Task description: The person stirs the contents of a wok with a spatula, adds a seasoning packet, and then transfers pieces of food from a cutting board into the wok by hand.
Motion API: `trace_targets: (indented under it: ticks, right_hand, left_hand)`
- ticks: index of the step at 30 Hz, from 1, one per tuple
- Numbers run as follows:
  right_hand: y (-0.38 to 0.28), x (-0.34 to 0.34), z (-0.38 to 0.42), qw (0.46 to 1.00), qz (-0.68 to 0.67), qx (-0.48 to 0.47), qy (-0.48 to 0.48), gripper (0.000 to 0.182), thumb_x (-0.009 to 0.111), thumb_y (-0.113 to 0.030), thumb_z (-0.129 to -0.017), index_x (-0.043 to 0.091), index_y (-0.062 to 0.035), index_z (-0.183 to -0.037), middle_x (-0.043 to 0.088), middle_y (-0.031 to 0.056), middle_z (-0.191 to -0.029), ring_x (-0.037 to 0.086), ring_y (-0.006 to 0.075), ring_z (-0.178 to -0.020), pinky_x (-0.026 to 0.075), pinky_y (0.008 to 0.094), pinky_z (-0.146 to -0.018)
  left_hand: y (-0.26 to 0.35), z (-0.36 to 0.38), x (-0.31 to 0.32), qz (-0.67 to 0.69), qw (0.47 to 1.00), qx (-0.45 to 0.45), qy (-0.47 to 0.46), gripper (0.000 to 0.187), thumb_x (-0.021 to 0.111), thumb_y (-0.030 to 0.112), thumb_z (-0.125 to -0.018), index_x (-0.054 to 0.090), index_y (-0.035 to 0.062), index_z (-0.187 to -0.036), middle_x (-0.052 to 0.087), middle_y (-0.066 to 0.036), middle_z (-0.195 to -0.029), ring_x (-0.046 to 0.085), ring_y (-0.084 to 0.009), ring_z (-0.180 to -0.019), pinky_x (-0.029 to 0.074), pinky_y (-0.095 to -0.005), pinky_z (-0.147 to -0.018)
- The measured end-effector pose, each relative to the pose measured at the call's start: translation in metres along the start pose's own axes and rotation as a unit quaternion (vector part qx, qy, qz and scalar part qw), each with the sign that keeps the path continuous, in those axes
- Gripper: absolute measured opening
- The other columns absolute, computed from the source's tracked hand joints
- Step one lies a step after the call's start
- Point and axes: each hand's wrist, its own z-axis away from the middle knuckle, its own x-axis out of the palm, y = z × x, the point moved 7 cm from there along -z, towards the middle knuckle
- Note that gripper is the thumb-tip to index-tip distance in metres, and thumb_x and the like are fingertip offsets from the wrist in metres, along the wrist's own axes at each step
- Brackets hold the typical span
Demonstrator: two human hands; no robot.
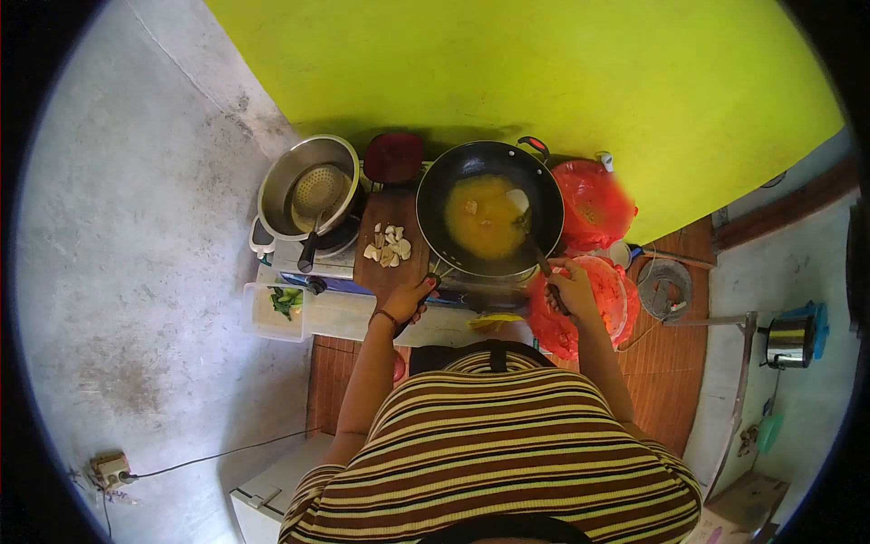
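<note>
A black wok (pixel 494 160) stands on the stove, holding yellow-orange liquid (pixel 476 231) with a few small pieces in it. My left hand (pixel 405 302) is closed around the wok's long black handle (pixel 432 285) at the near left. In my right hand (pixel 569 288) is the dark handle of a spatula (pixel 536 247), fingers wrapped round it. Its blade dips into the liquid at the right side, partly hidden. Just left of the wok, pale cut pieces (pixel 388 246) lie on a brown wooden cutting board (pixel 381 208).
A metal pot (pixel 270 201) with a skimmer (pixel 317 189) inside stands at the left. Nearer is a clear plastic container (pixel 260 317) with green leaves (pixel 285 301). A dark red bowl (pixel 393 156) sits behind the board. Red plastic bags (pixel 589 204) crowd the right side, beside a grey bucket (pixel 665 290).
</note>
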Motion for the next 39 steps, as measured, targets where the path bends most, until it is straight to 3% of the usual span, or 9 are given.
trace_targets:
  ticks: [5, 11, 14, 17, 22, 26, 30, 35, 39]
  right_hand:
    - [0.0, 0.0, -0.003, 0.994, -0.081, 0.041, -0.063, 0.03, 0.055, -0.006, -0.082, 0.051, -0.0022, -0.112, 0.057, 0.0071, -0.059, 0.049, 0.0101, -0.039, 0.036, 0.0221, -0.033]
    - [-0.025, 0.014, 0.011, 0.995, -0.012, -0.034, -0.088, 0.032, 0.054, -0.004, -0.082, 0.052, -0.0026, -0.114, 0.057, 0.0068, -0.06, 0.048, 0.009, -0.038, 0.034, 0.021, -0.032]
    - [-0.031, 0.01, 0.007, 0.994, 0.053, -0.065, -0.064, 0.034, 0.055, -0.004, -0.081, 0.053, -0.002, -0.115, 0.058, 0.0073, -0.059, 0.05, 0.011, -0.041, 0.038, 0.0242, -0.037]
    - [-0.036, -0.005, -0.003, 0.96, 0.221, -0.168, 0.031, 0.036, 0.055, -0.005, -0.08, 0.054, -0.001, -0.116, 0.059, 0.0087, -0.063, 0.055, 0.0138, -0.047, 0.043, 0.0278, -0.046]
    - [-0.036, -0.018, -0.021, 0.93, 0.269, -0.23, 0.1, 0.038, 0.055, -0.004, -0.078, 0.054, 0.001, -0.116, 0.061, 0.0103, -0.072, 0.059, 0.0164, -0.055, 0.046, 0.0289, -0.053]
    - [-0.029, -0.012, -0.042, 0.956, 0.237, -0.159, 0.068, 0.036, 0.055, -0.005, -0.081, 0.054, 0.001, -0.116, 0.061, 0.0104, -0.07, 0.058, 0.0154, -0.051, 0.045, 0.0281, -0.047]
    - [-0.03, 0.012, -0.047, 0.996, 0.076, -0.049, -0.009, 0.032, 0.055, -0.005, -0.084, 0.053, 0.0, -0.116, 0.059, 0.0082, -0.063, 0.052, 0.012, -0.044, 0.041, 0.0244, -0.039]
    - [-0.009, 0.022, -0.064, 0.99, -0.107, 0.037, -0.082, 0.03, 0.056, -0.004, -0.084, 0.053, 0.0, -0.114, 0.058, 0.0061, -0.061, 0.048, 0.0098, -0.04, 0.037, 0.0198, -0.036]
    - [-0.012, 0.029, -0.049, 0.982, -0.156, 0.05, -0.089, 0.03, 0.056, -0.004, -0.084, 0.053, 0.0008, -0.114, 0.058, 0.0056, -0.063, 0.047, 0.0086, -0.039, 0.036, 0.0182, -0.035]
  left_hand:
    - [0.004, 0.004, 0.002, 0.013, 1.0, -0.004, 0.006, 0.046, 0.047, 0.05, -0.091, 0.062, 0.0066, -0.095, 0.043, 0.002, -0.052, 0.039, -0.0072, -0.037, 0.031, -0.0213, -0.035]
    - [-0.005, -0.004, 0.002, 0.019, 1.0, -0.012, -0.004, 0.045, 0.048, 0.049, -0.091, 0.061, 0.0064, -0.097, 0.043, 0.002, -0.053, 0.039, -0.0075, -0.038, 0.032, -0.0213, -0.036]
    - [-0.005, -0.003, 0.001, 0.01, 1.0, -0.017, -0.001, 0.045, 0.049, 0.049, -0.091, 0.061, 0.0062, -0.097, 0.043, 0.002, -0.053, 0.038, -0.0077, -0.039, 0.033, -0.021, -0.037]
    - [-0.018, -0.015, -0.001, 0.033, 0.999, -0.015, 0.005, 0.045, 0.05, 0.049, -0.091, 0.062, 0.0056, -0.097, 0.043, 0.001, -0.052, 0.038, -0.0078, -0.038, 0.033, -0.0214, -0.037]
    - [-0.006, -0.003, 0.0, 0.024, 0.999, -0.021, 0.007, 0.046, 0.05, 0.049, -0.091, 0.063, 0.0053, -0.095, 0.043, 0.001, -0.052, 0.038, -0.0078, -0.038, 0.032, -0.0218, -0.037]
    - [0.001, 0.003, 0.001, 0.031, 0.999, -0.026, 0.008, 0.047, 0.05, 0.05, -0.09, 0.064, 0.0055, -0.095, 0.043, 0.001, -0.052, 0.038, -0.0073, -0.038, 0.031, -0.0214, -0.037]
    - [-0.003, 0.001, 0.001, 0.037, 0.999, -0.025, 0.012, 0.047, 0.049, 0.051, -0.09, 0.064, 0.0057, -0.096, 0.043, 0.002, -0.052, 0.037, -0.0067, -0.038, 0.03, -0.021, -0.037]
    - [-0.006, -0.001, 0.001, 0.026, 0.999, -0.025, 0.014, 0.047, 0.049, 0.05, -0.09, 0.063, 0.0059, -0.096, 0.042, 0.003, -0.052, 0.036, -0.0064, -0.038, 0.029, -0.0208, -0.036]
    - [0.001, 0.003, 0.002, 0.037, 0.999, -0.005, 0.015, 0.047, 0.049, 0.051, -0.09, 0.063, 0.0059, -0.095, 0.043, 0.003, -0.052, 0.037, -0.0065, -0.038, 0.031, -0.0208, -0.037]
